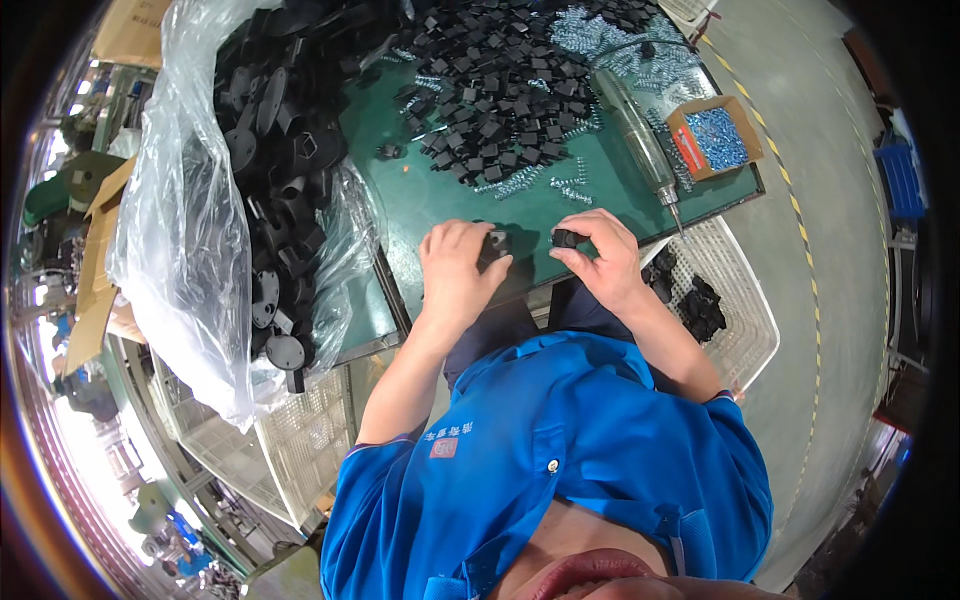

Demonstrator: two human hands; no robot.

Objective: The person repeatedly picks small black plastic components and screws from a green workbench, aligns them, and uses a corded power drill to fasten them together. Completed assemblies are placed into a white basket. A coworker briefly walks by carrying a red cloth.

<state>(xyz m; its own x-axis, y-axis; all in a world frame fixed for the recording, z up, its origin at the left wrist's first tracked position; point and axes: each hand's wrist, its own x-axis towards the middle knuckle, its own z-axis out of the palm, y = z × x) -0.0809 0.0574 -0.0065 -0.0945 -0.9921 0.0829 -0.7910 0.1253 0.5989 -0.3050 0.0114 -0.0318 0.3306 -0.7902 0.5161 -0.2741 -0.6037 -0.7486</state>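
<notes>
My left hand [458, 262] is closed round a black plastic part [495, 246] at the near edge of the green table [440, 200]. Level with it, a short gap to the right, my right hand [606, 258] pinches a small black plastic piece [566, 239] between thumb and fingers. The two pieces are apart. Beyond my hands lies a heap of small black blocks [500, 110], with several loose coil springs [570, 182] at its near side.
An electric screwdriver [640, 135] lies at the right, beside a small carton of screws [712, 140]. More springs [610, 45] are piled at the far right. Larger black parts [290, 180] fill a clear plastic bag [190, 220] at left. A white basket [755, 300] holds black pieces below the table's right side.
</notes>
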